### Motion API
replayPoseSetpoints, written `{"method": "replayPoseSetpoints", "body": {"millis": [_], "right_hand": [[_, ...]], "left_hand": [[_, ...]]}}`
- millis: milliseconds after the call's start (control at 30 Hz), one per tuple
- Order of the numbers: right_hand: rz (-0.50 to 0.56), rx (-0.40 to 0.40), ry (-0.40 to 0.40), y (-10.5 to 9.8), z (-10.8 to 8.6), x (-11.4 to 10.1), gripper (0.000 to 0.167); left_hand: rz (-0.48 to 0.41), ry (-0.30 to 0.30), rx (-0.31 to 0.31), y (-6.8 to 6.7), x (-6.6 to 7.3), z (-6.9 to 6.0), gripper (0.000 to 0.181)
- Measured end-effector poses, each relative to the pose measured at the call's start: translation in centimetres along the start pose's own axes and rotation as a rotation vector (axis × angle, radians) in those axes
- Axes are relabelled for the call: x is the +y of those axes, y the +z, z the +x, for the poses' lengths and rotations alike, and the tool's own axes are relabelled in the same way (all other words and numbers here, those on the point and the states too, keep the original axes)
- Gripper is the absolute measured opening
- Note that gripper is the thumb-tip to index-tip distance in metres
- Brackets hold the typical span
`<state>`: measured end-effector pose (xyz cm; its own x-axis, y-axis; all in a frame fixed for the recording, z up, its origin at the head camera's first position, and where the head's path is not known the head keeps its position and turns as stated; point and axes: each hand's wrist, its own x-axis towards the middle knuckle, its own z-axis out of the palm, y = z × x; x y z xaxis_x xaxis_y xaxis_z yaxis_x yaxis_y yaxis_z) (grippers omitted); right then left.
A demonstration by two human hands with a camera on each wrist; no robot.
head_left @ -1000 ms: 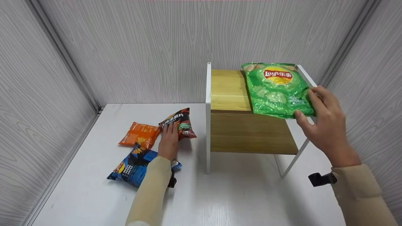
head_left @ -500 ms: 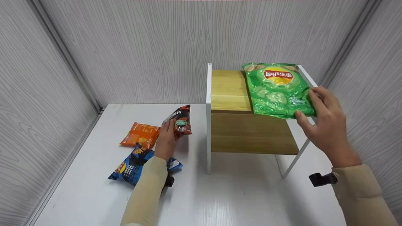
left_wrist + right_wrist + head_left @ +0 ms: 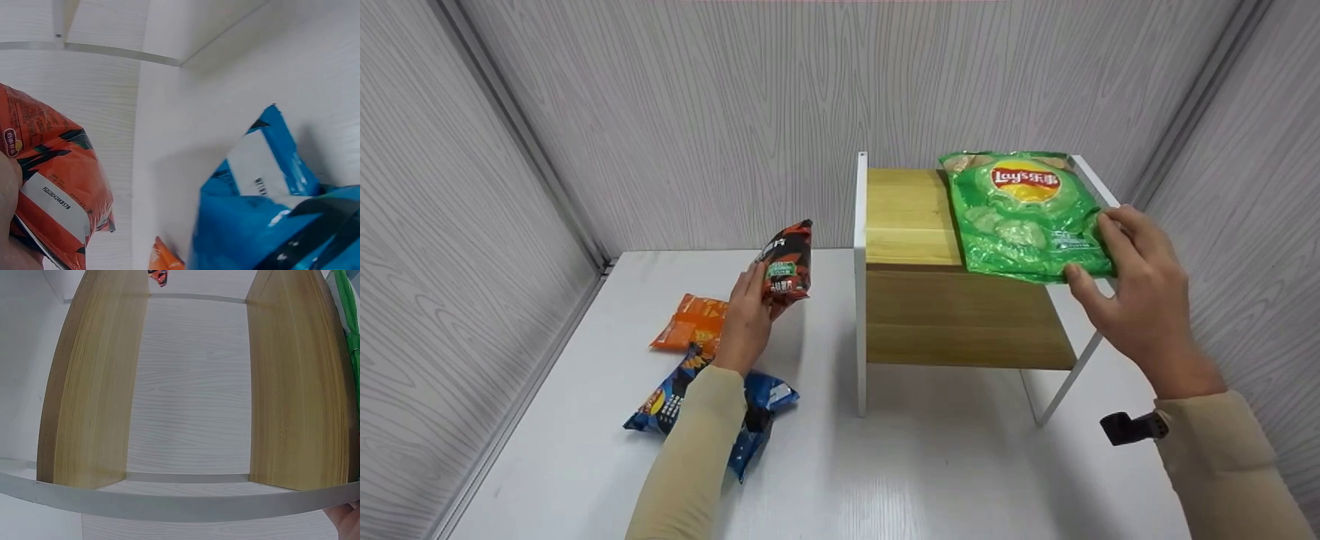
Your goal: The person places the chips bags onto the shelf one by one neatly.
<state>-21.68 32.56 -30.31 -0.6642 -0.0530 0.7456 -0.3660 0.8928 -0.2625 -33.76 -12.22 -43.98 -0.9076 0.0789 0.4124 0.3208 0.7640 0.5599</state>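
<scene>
A black and red chip bag (image 3: 790, 262) hangs above the table, gripped by my left hand (image 3: 746, 322); its orange-red back (image 3: 62, 185) fills the left side of the left wrist view. A green chip bag (image 3: 1020, 217) lies on the upper wooden shelf, at its right part. My right hand (image 3: 1144, 300) rests at that bag's lower right corner, thumb at the front edge and fingers on top. Only a bit of this hand (image 3: 347, 520) shows in the right wrist view, by the white frame.
An orange bag (image 3: 690, 322) and blue bags (image 3: 660, 405) lie on the white table (image 3: 915, 480), the blue ones partly under my left forearm. The two-tier shelf has a white frame (image 3: 861, 300) and a lower wooden board (image 3: 960, 322). Grey wood-patterned walls stand around.
My left hand has lifted the black and red bag off the table, moving it up and tilting it more upright. More of a blue bag shows beside the forearm. My right hand has stayed in place.
</scene>
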Motion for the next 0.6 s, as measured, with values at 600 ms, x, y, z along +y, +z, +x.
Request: {"method": "replayPoseSetpoints", "body": {"millis": [600], "right_hand": [[0.014,0.009,-0.011,0.0,-0.1,0.2,0.066]], "left_hand": [[-0.114,0.104,0.068,-4.9,4.0,2.2,0.057]]}}
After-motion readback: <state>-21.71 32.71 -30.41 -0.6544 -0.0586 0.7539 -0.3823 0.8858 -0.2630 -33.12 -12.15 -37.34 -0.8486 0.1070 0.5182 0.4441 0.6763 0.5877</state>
